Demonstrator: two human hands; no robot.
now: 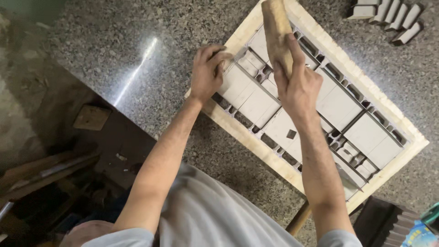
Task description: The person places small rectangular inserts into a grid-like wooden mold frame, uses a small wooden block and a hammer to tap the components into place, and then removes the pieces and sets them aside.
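Note:
A pale wooden board (pixel 402 123) lies slanted on a speckled granite table (pixel 137 45), filled with grey rubber pads and thin metal strips forming a die layout (pixel 343 105). My right hand (pixel 297 87) is shut on a worn wooden mallet or block (pixel 276 27), held upright above the board's upper part. My left hand (pixel 208 68) rests at the board's left edge, fingers pinched on a small grey piece (pixel 238 56) there.
Several grey wedge-shaped pieces (pixel 388 18) lie at the table's top right. A dark ridged block (pixel 384 224) and a colourful packet (pixel 418 233) sit at the bottom right. Wooden planks and clutter (pixel 45 174) lie on the floor to the left. A wooden handle (pixel 299 219) pokes out under the board.

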